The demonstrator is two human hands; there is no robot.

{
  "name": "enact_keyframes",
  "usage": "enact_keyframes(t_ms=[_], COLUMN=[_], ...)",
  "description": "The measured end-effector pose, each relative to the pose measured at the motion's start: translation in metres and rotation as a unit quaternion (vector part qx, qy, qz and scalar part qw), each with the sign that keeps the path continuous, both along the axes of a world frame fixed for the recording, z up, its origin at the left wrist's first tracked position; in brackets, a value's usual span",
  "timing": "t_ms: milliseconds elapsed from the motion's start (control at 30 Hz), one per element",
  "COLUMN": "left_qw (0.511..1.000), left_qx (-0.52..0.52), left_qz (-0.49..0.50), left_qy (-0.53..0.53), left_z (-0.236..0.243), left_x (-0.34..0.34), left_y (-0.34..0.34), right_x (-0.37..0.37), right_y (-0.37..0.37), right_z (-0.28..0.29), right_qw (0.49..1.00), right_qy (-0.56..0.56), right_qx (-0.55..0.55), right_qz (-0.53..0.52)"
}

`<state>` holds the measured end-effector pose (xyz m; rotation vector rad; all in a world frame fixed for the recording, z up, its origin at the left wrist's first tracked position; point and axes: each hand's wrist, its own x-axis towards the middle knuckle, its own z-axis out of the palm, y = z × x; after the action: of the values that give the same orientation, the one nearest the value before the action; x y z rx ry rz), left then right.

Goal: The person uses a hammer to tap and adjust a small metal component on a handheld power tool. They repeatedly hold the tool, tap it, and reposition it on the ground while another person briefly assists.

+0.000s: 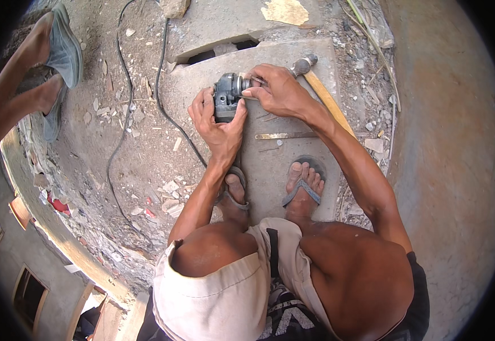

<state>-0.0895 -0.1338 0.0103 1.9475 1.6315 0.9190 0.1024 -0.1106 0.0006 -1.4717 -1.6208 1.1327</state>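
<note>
A dark angle grinder (223, 101) rests on the concrete slab with its metal spindle end (244, 83) turned to the right. My left hand (216, 131) is closed round the grinder's head, thumb on its near right side and fingers on its left. The thumb and fingers of my right hand (281, 91) pinch the spindle end; any small part between them is hidden. Beyond my right wrist lies a hammer (322, 95) with a wooden handle and a metal head. A thin flat metal strip (284, 136) lies on the slab nearer to me.
A black cord (164, 94) loops over the dirt on the left. The slab has a slot (213, 52) at its far side, with a stone (174, 7) beyond. Another person's sandalled foot (65, 51) is at the upper left. A smooth wall or floor (446, 170) runs along the right.
</note>
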Motion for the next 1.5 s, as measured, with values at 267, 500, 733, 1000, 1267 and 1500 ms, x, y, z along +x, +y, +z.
enact_keyframes(t_ms=[267, 500, 733, 1000, 1267, 1500], left_qw=[1.0, 1.0, 1.0, 1.0, 1.0, 1.0], left_qx=[-0.01, -0.013, -0.014, -0.015, 0.022, 0.016], left_qz=[0.002, -0.001, 0.002, 0.007, 0.003, 0.002], left_qy=[-0.012, -0.001, -0.01, -0.01, -0.008, -0.005], left_z=[-0.003, -0.001, 0.002, -0.001, -0.004, -0.001], left_x=[-0.003, -0.002, -0.001, -0.003, -0.002, -0.001], left_y=[0.001, 0.001, 0.001, 0.001, 0.002, 0.002], right_x=[0.0, -0.002, -0.003, -0.001, -0.002, 0.0], right_y=[0.004, 0.0, -0.002, 0.0, 0.006, 0.008], right_z=[0.012, 0.006, 0.013, 0.014, 0.014, 0.01], right_qw=[0.999, 0.998, 0.994, 0.999, 0.998, 0.998], right_qy=[-0.013, -0.047, -0.09, 0.012, -0.043, -0.037], right_qx=[-0.046, 0.011, -0.025, -0.051, -0.043, -0.037], right_qz=[0.02, 0.045, 0.06, -0.004, 0.03, 0.038])
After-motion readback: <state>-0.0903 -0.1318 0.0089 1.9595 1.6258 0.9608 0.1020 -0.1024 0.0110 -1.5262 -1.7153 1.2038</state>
